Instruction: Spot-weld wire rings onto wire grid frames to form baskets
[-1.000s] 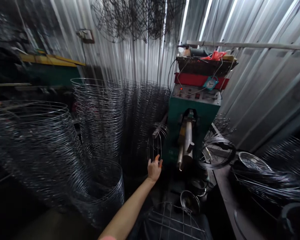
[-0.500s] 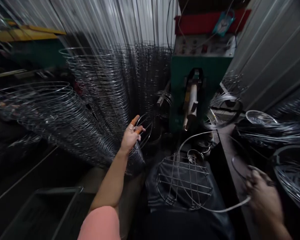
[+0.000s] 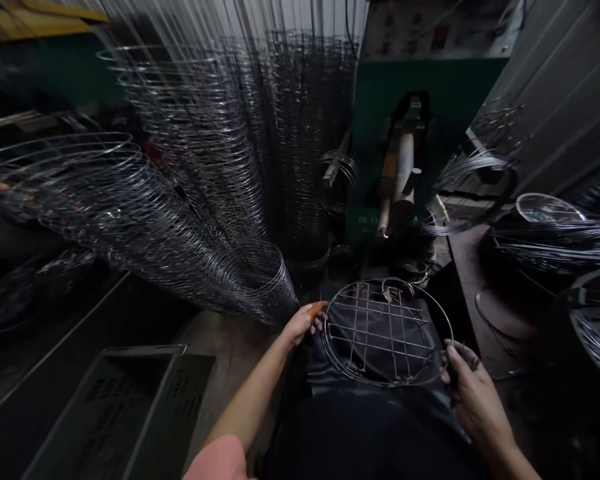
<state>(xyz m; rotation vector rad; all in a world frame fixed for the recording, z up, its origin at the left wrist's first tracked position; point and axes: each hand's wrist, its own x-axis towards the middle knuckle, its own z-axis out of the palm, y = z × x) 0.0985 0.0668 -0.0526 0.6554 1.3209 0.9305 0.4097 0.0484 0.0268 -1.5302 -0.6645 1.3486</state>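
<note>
A round wire rack (image 3: 377,327) with a crossed grid lies on the dark cloth (image 3: 350,400) over my lap. A thin wire ring (image 3: 449,312) is laid over it, its right side standing out past the rack's rim. My right hand (image 3: 467,383) pinches that ring at its right edge. At the left rim, where ring and rack overlap, the fingers of my left hand (image 3: 305,323) close on the wire; which of the two wires they grip is hard to make out. Orange covering (image 3: 317,309) shows on a left finger.
Tall stacks of wire rings (image 3: 195,133) lean on the left. Ahead stands a green machine (image 3: 430,80) with a protruding metal arm (image 3: 405,157). A crate (image 3: 105,407) sits at lower left. Wire coils (image 3: 555,233) lie on the right, beside a ledge (image 3: 473,267).
My left hand has come from the leaning ring stack to the rack's left rim. My right hand has moved left, bringing the wire ring down over the rack. The view has tilted downward.
</note>
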